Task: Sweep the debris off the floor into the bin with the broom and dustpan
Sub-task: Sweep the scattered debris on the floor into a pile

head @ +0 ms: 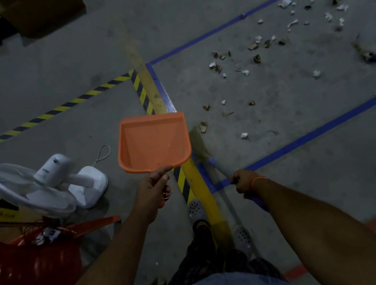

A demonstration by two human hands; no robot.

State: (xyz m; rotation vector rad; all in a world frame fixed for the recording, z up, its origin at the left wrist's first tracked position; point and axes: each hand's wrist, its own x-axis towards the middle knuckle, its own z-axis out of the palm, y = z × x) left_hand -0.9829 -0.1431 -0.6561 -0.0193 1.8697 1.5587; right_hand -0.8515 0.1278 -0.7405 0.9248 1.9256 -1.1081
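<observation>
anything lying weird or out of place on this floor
Yes: a white fan lies tipped over on the floor left of the dustpan, and scraps of paper and leaves are scattered over the floor to the right.

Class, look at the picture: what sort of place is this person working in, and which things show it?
Probably a warehouse or workshop floor: bare concrete floor marked with blue tape lines and yellow-black hazard tape, with a cardboard box at the edge.

No legible text, brand or number is found. Dark handwritten marks are seen on a yellow card (0,214) at the left edge of the floor, too blurred to be read. A small dark label is noted on the motor housing of the white fan (50,169); it cannot be read.
</observation>
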